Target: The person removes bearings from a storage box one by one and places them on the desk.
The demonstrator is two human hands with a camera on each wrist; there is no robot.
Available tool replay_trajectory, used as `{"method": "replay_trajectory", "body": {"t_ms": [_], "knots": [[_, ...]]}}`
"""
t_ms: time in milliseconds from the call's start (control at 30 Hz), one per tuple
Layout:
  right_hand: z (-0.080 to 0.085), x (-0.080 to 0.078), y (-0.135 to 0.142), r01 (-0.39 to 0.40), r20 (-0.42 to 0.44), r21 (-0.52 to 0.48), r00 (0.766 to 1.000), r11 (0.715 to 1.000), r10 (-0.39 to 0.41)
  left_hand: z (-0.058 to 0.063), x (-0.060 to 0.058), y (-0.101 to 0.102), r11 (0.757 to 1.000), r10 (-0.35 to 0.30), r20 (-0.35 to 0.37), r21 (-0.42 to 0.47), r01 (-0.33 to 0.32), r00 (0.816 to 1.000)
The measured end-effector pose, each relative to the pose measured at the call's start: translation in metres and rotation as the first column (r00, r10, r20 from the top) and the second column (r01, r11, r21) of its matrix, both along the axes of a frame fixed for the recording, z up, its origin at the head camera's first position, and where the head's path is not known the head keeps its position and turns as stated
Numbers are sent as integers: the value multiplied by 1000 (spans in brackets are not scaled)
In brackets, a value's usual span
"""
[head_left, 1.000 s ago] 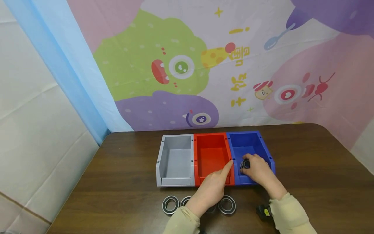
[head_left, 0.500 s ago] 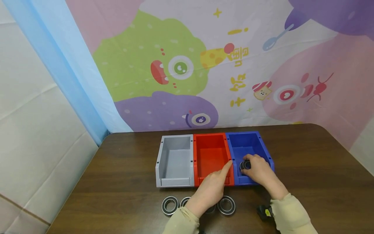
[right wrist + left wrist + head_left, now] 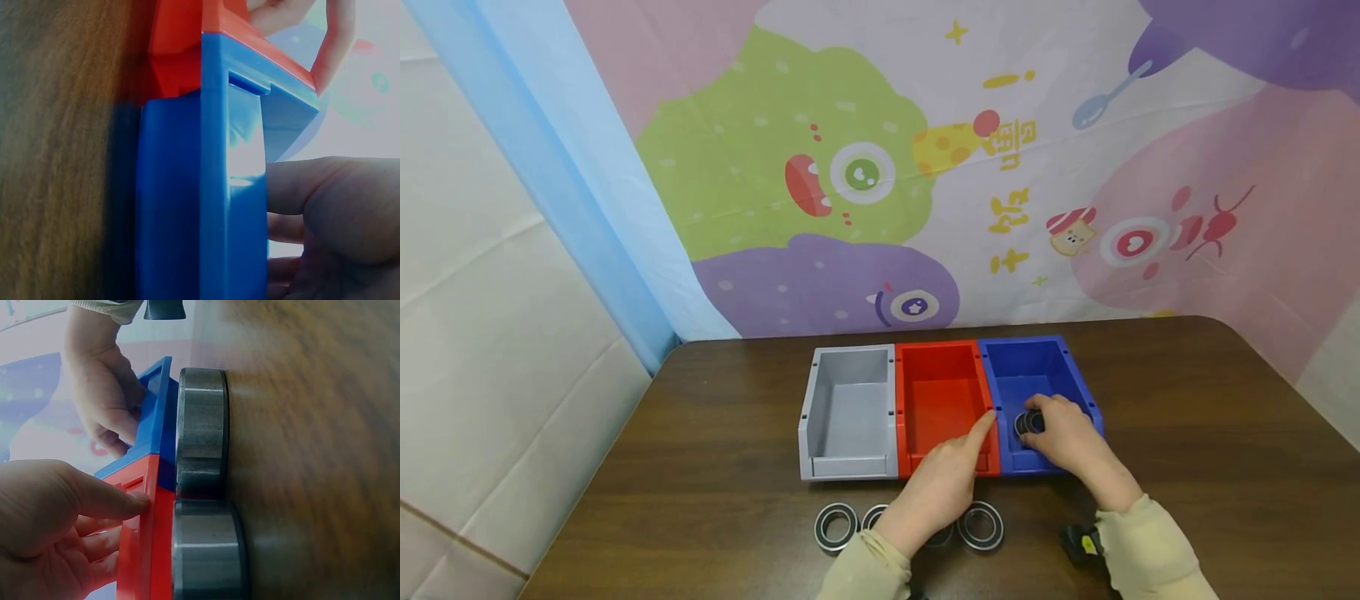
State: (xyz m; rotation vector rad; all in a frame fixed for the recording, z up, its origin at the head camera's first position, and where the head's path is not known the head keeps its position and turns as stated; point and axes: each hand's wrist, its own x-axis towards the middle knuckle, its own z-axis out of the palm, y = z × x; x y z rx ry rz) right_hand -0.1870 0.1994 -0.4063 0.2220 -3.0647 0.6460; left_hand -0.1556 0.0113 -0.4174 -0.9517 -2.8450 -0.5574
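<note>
In the head view my right hand [image 3: 1063,433] reaches into the blue bin [image 3: 1028,460] and pinches a dark ball bearing [image 3: 1028,422] between thumb and fingers. The right wrist view hides this bearing behind the blue front wall. My left hand [image 3: 938,483] is at the front of the red bin [image 3: 942,379], its index finger stretched to the edge beside the blue bin. Seen from the left wrist, the thumb [image 3: 134,503] lies over the red front lip, with the other fingers behind it. Several bearings [image 3: 981,526] lie flat in a row before the bins, some partly covered by my left arm.
A grey bin [image 3: 853,417] adjoins the red one on the left. All three bins stand side by side on a brown wooden table [image 3: 715,467]. By the right sleeve is a small black device [image 3: 1078,544] with a yellow mark. A cartoon-printed cloth [image 3: 805,275] hangs behind.
</note>
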Motion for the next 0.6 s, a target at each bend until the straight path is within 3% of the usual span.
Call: {"method": "replay_trajectory", "body": {"t_ms": [600], "knots": [[12, 5, -2, -13, -1, 0, 1000, 1000, 13, 0, 1, 0, 1000, 4, 31, 6, -4, 999]]}}
